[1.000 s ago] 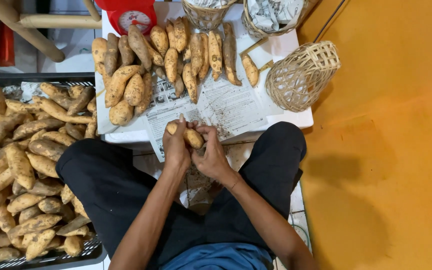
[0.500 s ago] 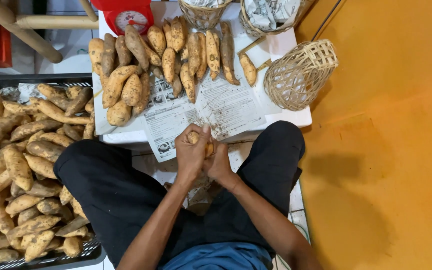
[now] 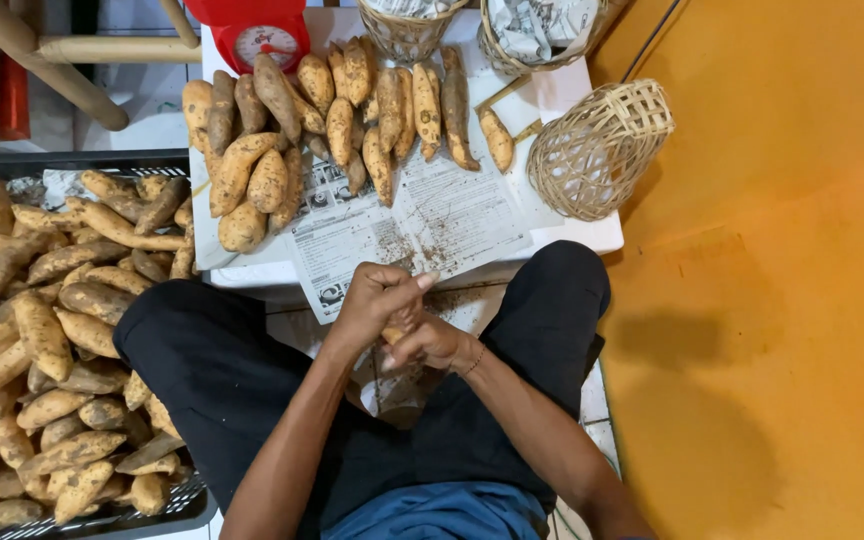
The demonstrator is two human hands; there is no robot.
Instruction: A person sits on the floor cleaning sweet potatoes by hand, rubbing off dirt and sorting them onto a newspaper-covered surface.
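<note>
My left hand (image 3: 377,300) and right hand (image 3: 430,342) were closed together around one sweet potato (image 3: 393,334), held over my lap just below the edge of the white table (image 3: 592,232). Only a small orange sliver of it showed between my fingers; the rest was buried in my grip, so its shape was hard to judge.

On the table lay one sheet of newspaper (image 3: 452,215), dusted with dirt, and a pile of sweet potatoes (image 3: 322,125), perhaps eighteen, though overlapping ones made the count unsure. I saw three wicker baskets: one on its side (image 3: 600,150) at the table's right corner, and two (image 3: 404,25) (image 3: 532,35) cut off by the top edge, both holding crumpled paper. One red scale (image 3: 262,30) was also cropped at the top.

To my left, a black crate (image 3: 72,162) held too many sweet potatoes to count, and it ran out of view at the left and bottom.
</note>
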